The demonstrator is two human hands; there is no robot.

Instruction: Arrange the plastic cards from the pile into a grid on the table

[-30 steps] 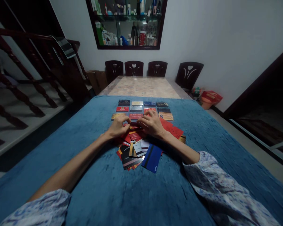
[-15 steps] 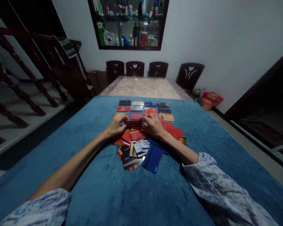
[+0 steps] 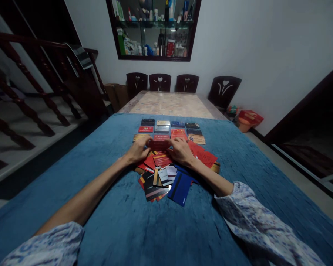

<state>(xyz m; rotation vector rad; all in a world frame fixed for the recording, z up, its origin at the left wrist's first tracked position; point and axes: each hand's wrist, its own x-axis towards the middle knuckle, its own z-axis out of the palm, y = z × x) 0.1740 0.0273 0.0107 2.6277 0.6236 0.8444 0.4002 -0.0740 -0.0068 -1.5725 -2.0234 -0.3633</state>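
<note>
My left hand (image 3: 137,150) and my right hand (image 3: 180,150) together pinch a dark red card (image 3: 158,144) by its two ends, just above a loose heap of cards (image 3: 166,173) on the blue cloth (image 3: 122,207). Beyond the held card, rows of cards (image 3: 169,130) lie flat and side by side. A blue card with a dark stripe (image 3: 180,187) sticks out at the near edge of the heap. Red cards (image 3: 204,155) fan out to the right of my right wrist.
The blue cloth covers the near part of a long table; its bare marble top (image 3: 169,103) shows beyond. Several dark chairs (image 3: 187,83) stand at the far end. A wooden stair railing (image 3: 30,88) runs along the left. A red box (image 3: 249,118) sits on the floor at right.
Both hands lifted a dark red card out of the heap and now hold it by its ends, a little farther toward the laid-out rows. The view drifted slightly.
</note>
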